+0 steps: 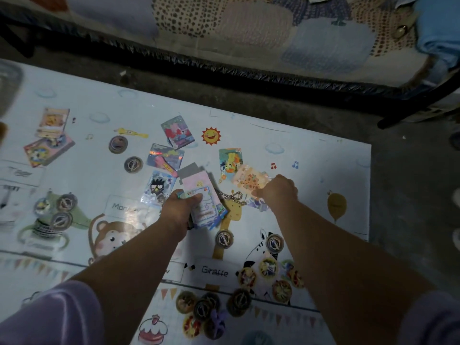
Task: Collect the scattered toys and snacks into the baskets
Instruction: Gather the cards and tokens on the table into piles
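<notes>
The person is in the gathering step, collecting cards from the play mat (311, 150) into one hand before anything goes to a basket. The left hand (180, 207) grips a stack of cards (206, 202), thumb across the top card and fingers curled beneath, holding it just above the mat's middle. The right hand (278, 190) reaches ahead with its fingers curled down on the near edge of a flower-print card (249, 180), seemingly pinching it, though the fingertips themselves are hidden under the knuckles. The next move likely calls for sliding that card onto the stack, then reaching for the duck card (230, 159) just beyond and the black-penguin card (158, 188) beside the left hand. More cards lie farther left, and many round discs (206, 310) sit scattered and piled near the mat's front edge. A bead chain (231, 196) lies between the hands. No basket can be made out; a blurred grey shape (8, 85) at the top left is cut off and unreadable, and the dim light blurs most card faces.
</notes>
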Demonstrator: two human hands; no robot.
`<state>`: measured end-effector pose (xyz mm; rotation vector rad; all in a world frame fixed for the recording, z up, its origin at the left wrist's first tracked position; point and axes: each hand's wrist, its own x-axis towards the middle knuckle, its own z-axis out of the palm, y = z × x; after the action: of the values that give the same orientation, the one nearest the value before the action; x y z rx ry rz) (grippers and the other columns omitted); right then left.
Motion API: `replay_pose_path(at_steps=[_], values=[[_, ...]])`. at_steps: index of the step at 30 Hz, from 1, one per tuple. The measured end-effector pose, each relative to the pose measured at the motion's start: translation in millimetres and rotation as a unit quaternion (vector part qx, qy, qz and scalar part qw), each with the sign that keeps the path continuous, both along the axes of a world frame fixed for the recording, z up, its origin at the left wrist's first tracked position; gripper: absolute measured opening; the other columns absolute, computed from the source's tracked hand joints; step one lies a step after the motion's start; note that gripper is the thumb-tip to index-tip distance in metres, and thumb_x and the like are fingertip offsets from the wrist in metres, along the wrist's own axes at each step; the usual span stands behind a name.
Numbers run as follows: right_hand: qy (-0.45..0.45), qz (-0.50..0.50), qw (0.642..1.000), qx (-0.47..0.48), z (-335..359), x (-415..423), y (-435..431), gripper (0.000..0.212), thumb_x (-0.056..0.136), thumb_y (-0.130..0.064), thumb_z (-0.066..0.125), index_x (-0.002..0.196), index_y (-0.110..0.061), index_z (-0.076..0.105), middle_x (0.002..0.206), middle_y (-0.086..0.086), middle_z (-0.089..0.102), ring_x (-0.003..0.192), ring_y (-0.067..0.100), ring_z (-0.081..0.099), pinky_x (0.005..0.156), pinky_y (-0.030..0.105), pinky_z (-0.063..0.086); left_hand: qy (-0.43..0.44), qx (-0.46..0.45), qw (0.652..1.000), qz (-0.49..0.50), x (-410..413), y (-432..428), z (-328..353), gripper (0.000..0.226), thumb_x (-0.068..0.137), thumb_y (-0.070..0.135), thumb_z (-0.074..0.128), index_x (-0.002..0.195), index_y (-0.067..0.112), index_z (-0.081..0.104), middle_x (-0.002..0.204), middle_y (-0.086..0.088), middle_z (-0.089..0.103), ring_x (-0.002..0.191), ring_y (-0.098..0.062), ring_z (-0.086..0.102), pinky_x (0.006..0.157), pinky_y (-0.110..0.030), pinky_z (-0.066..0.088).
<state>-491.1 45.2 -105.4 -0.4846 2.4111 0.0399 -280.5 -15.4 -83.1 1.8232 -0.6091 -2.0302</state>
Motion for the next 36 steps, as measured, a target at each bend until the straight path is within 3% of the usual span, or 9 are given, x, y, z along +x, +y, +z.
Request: replay_pose_path(at_steps=[3, 6, 12, 15, 18, 21, 25, 31, 36], values=[[-0.068, -0.069, 0.990, -0.105, 1.9, -8.1, 6.9, 0.043, 0.078, -0.033, 0.074, 0.103, 0.002, 0.067, 0.092, 0.012, 0.069, 0.083, 0.025, 0.067, 0.073, 0.032, 0.052, 0.012, -0.009, 1.000, -0.005, 2.8, -0.5, 4.2, 0.012, 0.090, -0.004, 0.055, 0.097, 0.005, 0.056, 0.079, -0.010, 0.066, 0.053, -0.022, 0.067, 0.036, -0.031, 0.051], [-0.158, -0.205, 0.927, -0.272, 17.7, -10.4, 14.7, 0.025, 0.085, -0.011, 0.068, 0.103, 0.005, 0.066, 0.078, 0.010, 0.063, 0.070, 0.025, 0.060, 0.067, 0.039, 0.054, 0.039, -0.009, 0.999, -0.003, 4.1, -1.2, 6.1, 0.015, 0.090, -0.005, 0.053, 0.086, 0.009, 0.056, 0.062, -0.003, 0.071, 0.046, -0.015, 0.067, 0.038, -0.032, 0.053], [-0.329, -0.260, 0.844, -0.336, 45.5, 7.5, 11.8, 0.012, 0.088, -0.001, 0.059, 0.099, -0.002, 0.064, 0.088, 0.012, 0.070, 0.080, 0.029, 0.066, 0.067, 0.033, 0.053, 0.044, 0.017, 0.999, 0.003, 0.9, -1.8, 7.7, 0.015, 0.089, -0.003, 0.056, 0.095, 0.010, 0.053, 0.097, -0.015, 0.064, 0.071, -0.027, 0.065, 0.049, -0.040, 0.058], [-0.384, -0.229, 0.834, -0.322, 58.5, 36.4, 5.0, 0.031, 0.086, 0.015, 0.050, 0.105, -0.007, 0.062, 0.091, 0.007, 0.068, 0.081, 0.024, 0.062, 0.069, 0.032, 0.050, 0.079, 0.055, 0.995, -0.002, -2.7, -2.0, 11.5, 0.036, 0.090, -0.003, 0.053, 0.124, 0.005, 0.046, 0.120, -0.021, 0.058, 0.087, -0.033, 0.063, 0.064, -0.045, 0.058], [-0.391, -0.230, 0.843, -0.289, 54.9, 70.8, -4.9, 0.050, 0.089, 0.015, 0.044, 0.126, -0.017, 0.056, 0.109, 0.006, 0.065, 0.093, 0.024, 0.061, 0.075, 0.038, 0.052, 0.102, 0.060, 0.993, -0.019, -4.9, -0.3, 18.0, 0.016, 0.093, 0.008, 0.052, 0.108, 0.005, 0.055, 0.100, -0.018, 0.065, 0.073, -0.029, 0.068, 0.056, -0.036, 0.057], [-0.420, -0.204, 0.839, -0.279, 49.1, 106.4, -14.6, 0.052, 0.092, 0.006, 0.043, 0.132, -0.027, 0.049, 0.113, 0.007, 0.066, 0.098, 0.027, 0.063, 0.093, 0.048, 0.051, 0.081, 0.025, 0.996, -0.042, -3.8, -0.5, 18.5, 0.027, 0.090, 0.019, 0.062, 0.111, 0.004, 0.058, 0.091, -0.017, 0.069, 0.063, -0.026, 0.067, 0.053, -0.029, 0.052], [-0.455, -0.163, 0.835, -0.264, 45.2, 122.7, -24.3, 0.072, 0.076, 0.019, 0.042, 0.132, -0.026, 0.048, 0.122, 0.013, 0.061, 0.108, 0.036, 0.059, 0.080, 0.041, 0.052, -0.017, -0.016, 0.997, -0.069, 9.3, -8.4, 14.8, 0.019, 0.085, 0.013, 0.067, 0.102, 0.008, 0.060, 0.070, -0.013, 0.064, 0.038, -0.019, 0.055, 0.038, -0.016, 0.038], [-0.051, -0.054, 0.979, -0.192, 29.2, 67.6, -40.7, 0.032, 0.089, -0.014, 0.058, 0.118, -0.002, 0.058, 0.119, 0.018, 0.063, 0.109, 0.032, 0.059, 0.087, 0.032, 0.047, 0.035, -0.003, 0.999, -0.028, 34.3, -20.7, 10.0, 0.019, 0.087, -0.002, 0.059, 0.102, 0.010, 0.057, 0.063, -0.005, 0.062, 0.037, -0.012, 0.057, 0.033, -0.011, 0.036], [0.047, -0.005, 0.995, -0.088, 12.7, 61.2, -68.8, 0.073, 0.077, -0.053, 0.068, 0.127, -0.006, 0.042, 0.127, 0.017, 0.046, 0.120, 0.033, 0.046, 0.095, 0.044, 0.045, 0.030, -0.024, 0.999, 0.017, 65.1, -35.7, 0.3, 0.036, 0.083, -0.001, 0.062, 0.119, -0.001, 0.056, 0.065, -0.006, 0.069, 0.046, -0.020, 0.063, 0.048, -0.026, 0.051]])
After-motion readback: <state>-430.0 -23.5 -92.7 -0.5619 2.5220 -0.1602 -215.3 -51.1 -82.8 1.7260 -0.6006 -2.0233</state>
